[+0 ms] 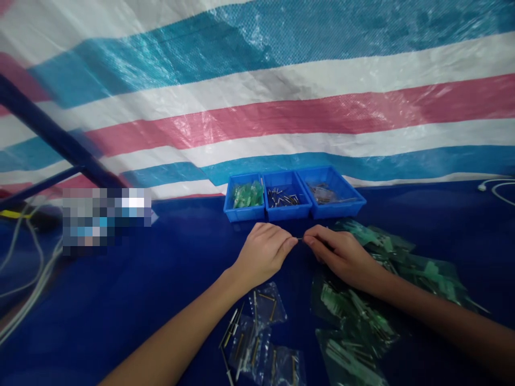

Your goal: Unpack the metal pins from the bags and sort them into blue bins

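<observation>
In front of the blue bins, my left hand [267,249] and my right hand [341,252] face each other with their fingertips pinched. A thin metal pin [300,239] spans the small gap between them, gripped at both ends. Most of it is hidden by the fingers, so its exact kind cannot be made out. Below my left hand lie small clear bags [269,304] with thin brass and silver pieces inside. Loose thin rods [229,332] lie beside these bags. Under and around my right forearm are clear bags with green pieces and metal rods [350,305].
Three blue bins stand in a row: one with green pieces [247,194], one with short metal pins [284,197], one with clear bags [323,193]. A striped tarp [257,118] hangs behind the blue table [169,268]. Cables [38,289] lie at the left.
</observation>
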A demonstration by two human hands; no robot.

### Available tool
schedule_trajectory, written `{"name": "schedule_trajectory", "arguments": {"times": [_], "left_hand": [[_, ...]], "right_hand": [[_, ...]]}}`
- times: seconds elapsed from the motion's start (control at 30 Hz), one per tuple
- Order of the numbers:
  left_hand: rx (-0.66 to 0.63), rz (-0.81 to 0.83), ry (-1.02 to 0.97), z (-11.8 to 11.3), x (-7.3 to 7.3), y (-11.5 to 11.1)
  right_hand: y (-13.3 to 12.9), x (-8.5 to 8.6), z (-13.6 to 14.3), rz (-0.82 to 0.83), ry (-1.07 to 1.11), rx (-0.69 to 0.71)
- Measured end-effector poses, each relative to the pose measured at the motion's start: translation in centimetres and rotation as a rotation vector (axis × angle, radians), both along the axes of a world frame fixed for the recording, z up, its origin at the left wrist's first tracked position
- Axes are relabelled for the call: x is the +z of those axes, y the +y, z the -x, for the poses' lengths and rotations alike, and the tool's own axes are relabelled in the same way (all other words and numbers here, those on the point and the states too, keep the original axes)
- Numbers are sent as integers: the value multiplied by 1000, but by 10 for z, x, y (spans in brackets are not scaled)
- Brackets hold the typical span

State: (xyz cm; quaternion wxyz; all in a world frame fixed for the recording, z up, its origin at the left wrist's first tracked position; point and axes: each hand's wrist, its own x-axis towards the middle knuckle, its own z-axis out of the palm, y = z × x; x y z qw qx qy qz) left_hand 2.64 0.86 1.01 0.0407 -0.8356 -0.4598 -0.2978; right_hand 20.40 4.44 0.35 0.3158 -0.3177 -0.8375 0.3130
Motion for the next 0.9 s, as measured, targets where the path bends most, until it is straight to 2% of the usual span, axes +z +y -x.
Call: {"name": "schedule_trajectory", "arguments": {"times": [0.13, 0.9], "left_hand": [[2, -8, -10, 0, 0, 0], [2, -6, -1, 0, 0, 1]], "right_hand": [[1, 1, 0, 17, -7, -49], [1, 1, 0, -2, 17, -6]]}}
